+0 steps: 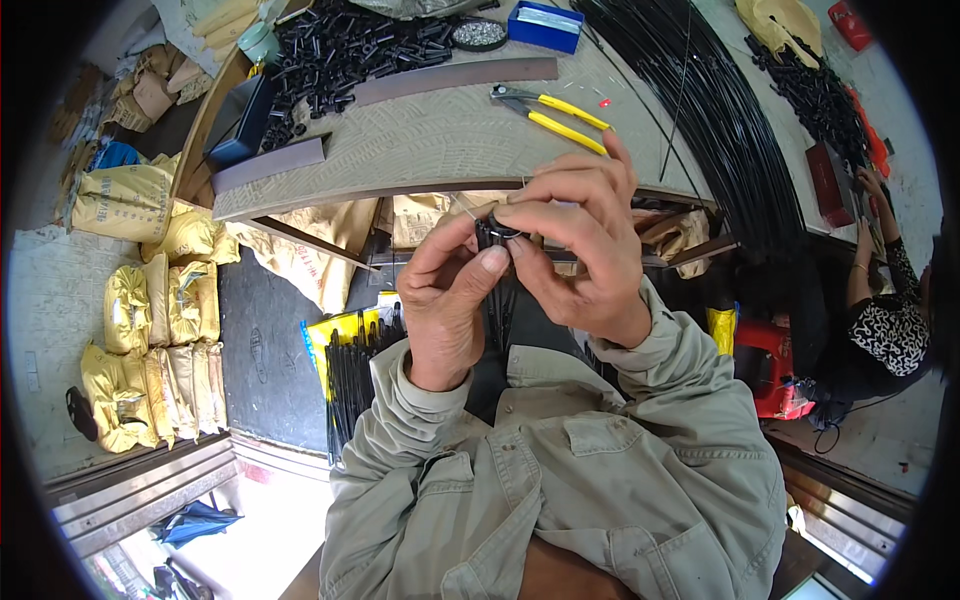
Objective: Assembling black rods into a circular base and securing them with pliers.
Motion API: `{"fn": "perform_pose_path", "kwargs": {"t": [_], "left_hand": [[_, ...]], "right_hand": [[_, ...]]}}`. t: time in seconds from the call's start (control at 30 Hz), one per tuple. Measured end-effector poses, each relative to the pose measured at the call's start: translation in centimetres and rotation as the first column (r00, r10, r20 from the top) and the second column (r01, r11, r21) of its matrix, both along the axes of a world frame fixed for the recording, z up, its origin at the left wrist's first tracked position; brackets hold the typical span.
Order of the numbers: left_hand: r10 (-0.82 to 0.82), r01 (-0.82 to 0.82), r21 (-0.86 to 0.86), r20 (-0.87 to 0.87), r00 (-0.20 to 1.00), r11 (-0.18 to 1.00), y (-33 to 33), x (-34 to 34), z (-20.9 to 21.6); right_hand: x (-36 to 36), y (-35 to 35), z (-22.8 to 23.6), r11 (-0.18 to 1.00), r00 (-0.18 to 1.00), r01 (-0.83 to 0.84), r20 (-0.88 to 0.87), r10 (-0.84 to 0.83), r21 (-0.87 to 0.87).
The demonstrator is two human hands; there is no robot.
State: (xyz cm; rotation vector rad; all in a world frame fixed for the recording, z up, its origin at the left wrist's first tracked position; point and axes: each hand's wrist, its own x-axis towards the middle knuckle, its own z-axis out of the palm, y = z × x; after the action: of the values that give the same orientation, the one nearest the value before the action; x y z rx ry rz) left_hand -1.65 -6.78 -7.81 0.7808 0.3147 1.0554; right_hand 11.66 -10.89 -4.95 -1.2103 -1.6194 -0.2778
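Close in front of my chest, both hands meet at a small black plastic part (493, 234). My left hand (447, 295) is closed, pinching the part between thumb and fingers. From the other side my right hand (585, 240) grips it too, thumb and index finger at its upper end and the other fingers curled above. A thin light wire or pin tip shows by the fingertips; which hand holds it I cannot make out. Below the hands hang thin black rods (500, 315), and whether they join the part is hidden.
Beyond my hands, a workbench (430, 130) bears yellow-handled pliers (560, 118), a pile of black parts (350, 50), a blue box (545, 28) and long black rods (700, 100). Stacked sacks (160, 340) stand left. Another person (895, 330) works at right near a red stool (765, 365).
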Motion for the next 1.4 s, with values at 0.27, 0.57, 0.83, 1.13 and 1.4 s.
{"fn": "perform_pose_path", "kwargs": {"t": [0.27, 0.57, 0.83, 1.13, 1.4], "left_hand": [[0.024, -0.024, -0.012, -0.004, 1.0, 1.0, -0.1, -0.2, -0.2], [-0.009, 0.009, 0.055, 0.013, 1.0, 0.998, -0.3, -3.0, 0.7], [0.068, -0.064, 0.08, -0.04, 0.997, 0.995, -0.8, -4.8, 0.8], [0.063, -0.054, 0.145, -0.052, 0.997, 0.988, -1.1, -6.1, 0.0], [0.107, -0.096, 0.14, -0.079, 0.991, 0.986, -1.3, -6.5, 0.2]], "right_hand": [[-2.2, 0.3, -1.0, 0.98, 0.794, -0.189, -0.579, 0.185, 0.055], [-3.1, -0.3, -3.4, 0.763, 0.427, -0.645, -0.844, 0.324, -0.033], [-5.5, -0.2, -2.9, 0.814, 0.522, -0.577, -0.797, 0.302, -0.07], [-5.0, -0.2, -1.9, 0.766, 0.741, -0.564, -0.6, 0.303, -0.31], [-5.8, -0.2, -1.8, 0.804, 0.705, -0.572, -0.598, 0.381, -0.162]]}}
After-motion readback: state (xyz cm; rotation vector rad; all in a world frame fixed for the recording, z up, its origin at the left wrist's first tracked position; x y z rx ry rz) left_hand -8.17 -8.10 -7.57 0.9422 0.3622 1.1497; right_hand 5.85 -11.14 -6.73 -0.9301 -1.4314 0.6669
